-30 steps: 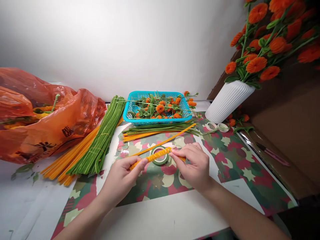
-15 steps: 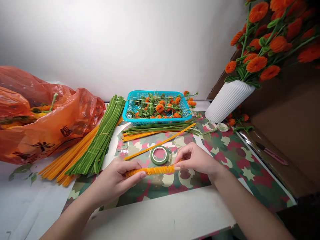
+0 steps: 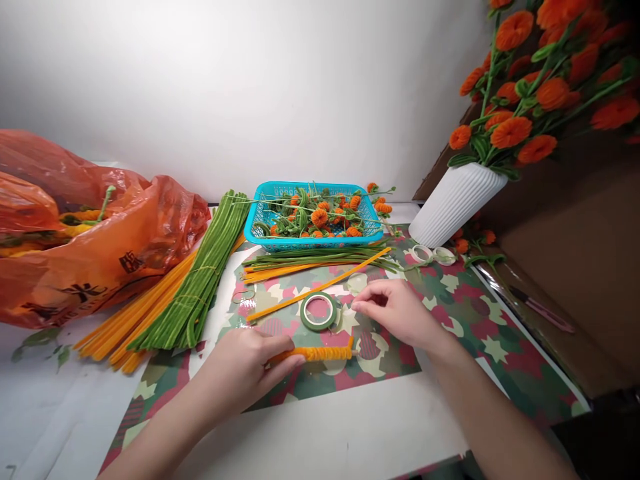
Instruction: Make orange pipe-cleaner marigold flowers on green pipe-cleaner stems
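My left hand [image 3: 245,363] is closed around a thin stick, with a yellow-orange pipe cleaner [image 3: 325,353] coiled along it. The coil points right, and its loose end stands up at the tip, where a bit of pale stick shows. My right hand [image 3: 400,312] hovers above and to the right of the coil, apart from it. Its fingers are curled with the tips close together, and I see nothing between them. Between the hands and just beyond them lies a roll of green tape [image 3: 319,312]. A straight orange pipe cleaner [image 3: 295,297] rests behind the roll.
A blue basket [image 3: 315,243] holds orange flowers. Green pipe cleaners [image 3: 193,280] lie bundled at left over orange ones [image 3: 115,333], beside an orange plastic bag [image 3: 100,267]. To the right stand a white vase [image 3: 455,203] of orange flowers, small tape rolls [image 3: 423,253] and a pink-handled cutter [image 3: 547,312].
My right hand has let go of the stick's end and moved up and right. My left hand has shifted slightly right and down with the coil, whose loose end now sticks up.
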{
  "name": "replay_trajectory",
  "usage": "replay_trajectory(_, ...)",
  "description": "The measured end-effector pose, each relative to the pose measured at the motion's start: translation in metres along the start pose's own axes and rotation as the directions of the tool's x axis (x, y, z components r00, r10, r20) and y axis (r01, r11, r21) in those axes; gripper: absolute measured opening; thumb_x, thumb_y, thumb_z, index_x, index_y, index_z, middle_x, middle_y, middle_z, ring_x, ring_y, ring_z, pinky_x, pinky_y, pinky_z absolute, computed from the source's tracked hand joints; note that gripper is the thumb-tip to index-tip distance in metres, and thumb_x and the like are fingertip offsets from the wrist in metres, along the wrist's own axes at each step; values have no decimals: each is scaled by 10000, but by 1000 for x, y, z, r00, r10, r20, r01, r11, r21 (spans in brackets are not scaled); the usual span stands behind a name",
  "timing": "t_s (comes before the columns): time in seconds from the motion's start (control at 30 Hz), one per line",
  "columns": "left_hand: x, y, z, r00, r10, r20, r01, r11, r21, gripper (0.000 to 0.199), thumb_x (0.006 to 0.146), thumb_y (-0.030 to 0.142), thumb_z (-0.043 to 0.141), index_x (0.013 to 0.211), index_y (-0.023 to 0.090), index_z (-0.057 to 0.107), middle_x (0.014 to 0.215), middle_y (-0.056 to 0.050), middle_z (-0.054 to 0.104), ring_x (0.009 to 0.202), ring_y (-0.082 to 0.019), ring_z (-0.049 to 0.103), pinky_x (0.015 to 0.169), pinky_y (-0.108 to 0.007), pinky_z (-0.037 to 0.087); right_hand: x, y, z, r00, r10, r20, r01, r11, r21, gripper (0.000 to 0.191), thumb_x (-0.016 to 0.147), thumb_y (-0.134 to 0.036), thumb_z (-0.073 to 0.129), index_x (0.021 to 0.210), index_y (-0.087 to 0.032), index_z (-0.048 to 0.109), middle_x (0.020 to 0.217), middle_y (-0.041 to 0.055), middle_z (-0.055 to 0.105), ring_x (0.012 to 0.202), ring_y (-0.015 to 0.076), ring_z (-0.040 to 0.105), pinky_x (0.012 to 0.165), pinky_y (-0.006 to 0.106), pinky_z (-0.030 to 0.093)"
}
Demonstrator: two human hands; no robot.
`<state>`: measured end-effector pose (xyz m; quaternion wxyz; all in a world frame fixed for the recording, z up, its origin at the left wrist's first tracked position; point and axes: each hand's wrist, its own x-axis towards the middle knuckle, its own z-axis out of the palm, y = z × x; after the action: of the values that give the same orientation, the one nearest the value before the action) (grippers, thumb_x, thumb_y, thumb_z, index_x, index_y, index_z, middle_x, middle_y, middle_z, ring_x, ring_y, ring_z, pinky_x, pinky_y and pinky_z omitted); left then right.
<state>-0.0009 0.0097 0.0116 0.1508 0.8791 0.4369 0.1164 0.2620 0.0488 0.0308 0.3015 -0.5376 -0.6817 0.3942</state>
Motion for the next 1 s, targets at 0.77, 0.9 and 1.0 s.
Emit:
replay_trajectory(0.77, 1, -7, -8, 984, -83, -160, 47, 975, -219, 323, 912, 326, 486, 694, 168, 664, 458, 62, 442, 406, -72, 352, 428, -176, 296, -2, 0, -10, 973, 23, 230, -80, 966, 245, 342, 860, -382, 606, 1136, -185, 643, 823, 29, 644, 656, 113, 573, 576, 227, 484)
replay_trajectory(0.9, -1, -8, -4, 979, -59, -194, 26, 985, -168, 308, 901, 325, 497, 705, 170, 676, 454, 65, 421, 408, -75, 356, 426, -175, 295, -2, 0, -1, 979, 25, 202, -77, 965, 250, 184, 861, -310, 604, 800, -153, 678, 689, 10, 619, 588, 105, 564, 525, 212, 454)
replay_trajectory(1.0, 0, -7, -3, 973, -132, -188, 98, 979, -180, 299, 882, 346, 519, 695, 178, 680, 453, 59, 438, 410, -80, 368, 426, -182, 291, -5, -2, 9, 986, -166, 6, 164, 978, 126, 150, 857, -220, 593, 734, -163, 658, 699, 19, 638, 628, 125, 582, 553, 232, 458)
